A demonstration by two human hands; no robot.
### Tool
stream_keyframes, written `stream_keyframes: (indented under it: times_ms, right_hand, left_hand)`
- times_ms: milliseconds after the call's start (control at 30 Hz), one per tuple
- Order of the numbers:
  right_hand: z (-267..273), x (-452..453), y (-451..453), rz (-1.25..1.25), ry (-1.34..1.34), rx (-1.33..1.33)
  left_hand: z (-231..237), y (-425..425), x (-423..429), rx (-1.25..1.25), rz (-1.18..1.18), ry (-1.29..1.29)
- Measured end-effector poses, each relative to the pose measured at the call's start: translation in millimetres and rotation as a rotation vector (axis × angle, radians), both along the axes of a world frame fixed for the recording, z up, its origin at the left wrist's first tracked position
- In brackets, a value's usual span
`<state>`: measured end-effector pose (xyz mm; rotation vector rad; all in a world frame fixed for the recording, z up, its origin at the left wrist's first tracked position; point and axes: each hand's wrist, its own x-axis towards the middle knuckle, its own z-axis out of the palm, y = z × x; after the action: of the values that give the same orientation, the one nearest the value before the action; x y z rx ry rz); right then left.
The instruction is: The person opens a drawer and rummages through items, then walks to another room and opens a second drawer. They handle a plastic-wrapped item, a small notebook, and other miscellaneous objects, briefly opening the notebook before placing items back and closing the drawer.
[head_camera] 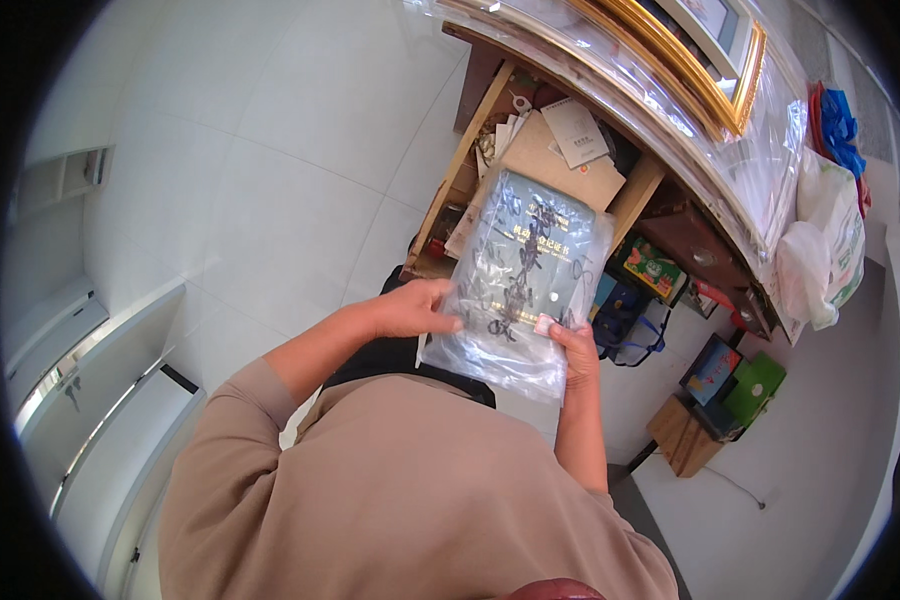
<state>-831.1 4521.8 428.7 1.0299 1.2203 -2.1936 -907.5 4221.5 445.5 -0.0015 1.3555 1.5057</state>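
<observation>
A dark green certificate booklet (547, 232) lies inside a clear plastic bag (487, 360) with black handwriting on it. My left hand (412, 309) holds the bag by its left edge, thumb on top. At the lower right edge, my right hand (576, 346) grips the same bag, its thumb beside a small reddish-white label (544, 324). The bag is above the near part of an open wooden drawer (457, 169). In that drawer, beyond the bag, are a brown paper envelope (532, 146), a white booklet (574, 133) and other papers.
Gold and white picture frames (742, 112) rest on the plastic-covered tabletop (720, 161). White plastic bags (821, 247) hang at its right end. Boxes and a blue-trimmed bag (637, 330) are right of the drawer. A cardboard box (682, 439) stands farther right.
</observation>
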Motion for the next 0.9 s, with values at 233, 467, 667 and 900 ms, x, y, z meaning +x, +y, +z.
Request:
stream_keyframes:
  times_ms: [233, 467, 667, 900]
  right_hand:
    - [34.7, 10.0, 20.2, 0.118, 0.006, 0.083]
    - [36.4, 48.0, 44.0, -0.042, 0.03, 0.154]
    - [37.8, 69.0, 62.2, -0.099, 0.021, 0.136]
    - [43.9, 68.9, 56.7, -0.259, 0.066, 0.058]
  left_hand:
    - [-35.6, 45.6, -44.1, -0.608, 0.148, 0.774]
    - [-50.7, 80.0, -61.4, -0.737, 0.268, 0.53]
    - [-28.4, 85.7, -83.1, -0.344, 0.352, 0.069]
    - [-22.3, 108.1, -89.6, -0.112, 0.321, -0.006]
